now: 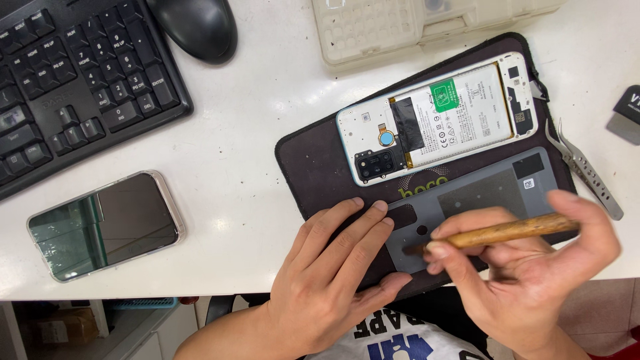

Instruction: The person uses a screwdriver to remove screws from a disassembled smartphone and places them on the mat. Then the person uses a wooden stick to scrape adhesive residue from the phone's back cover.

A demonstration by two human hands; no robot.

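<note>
Two hands work at the near edge of a white surface, seen from the single head view. Left hand lies flat with its fingers spread lightly, pressing down the left end of a grey phone back cover, which rests inner side up on a dark work mat. Right hand is closed around a wooden-handled tool, pinched between thumb and fingers, with the tool's dark tip touching the cover near its round hole. The cover lies along the near side of the mat.

Just beyond the cover, on the same mat, lies an opened phone, back removed, showing its white-labelled battery with a green sticker, a black camera block and a blue round part at its left end. Metal tweezers rest at the mat's right edge, partly on the surface.

At the far edge stands a translucent plastic parts box with small compartments; what is in them cannot be made out. Far left sits a black keyboard, with a black mouse beside it. Near left, well apart from the mat, a second phone in a clear case lies screen up, its glass dark. A dark object is cut off at the right edge.
</note>
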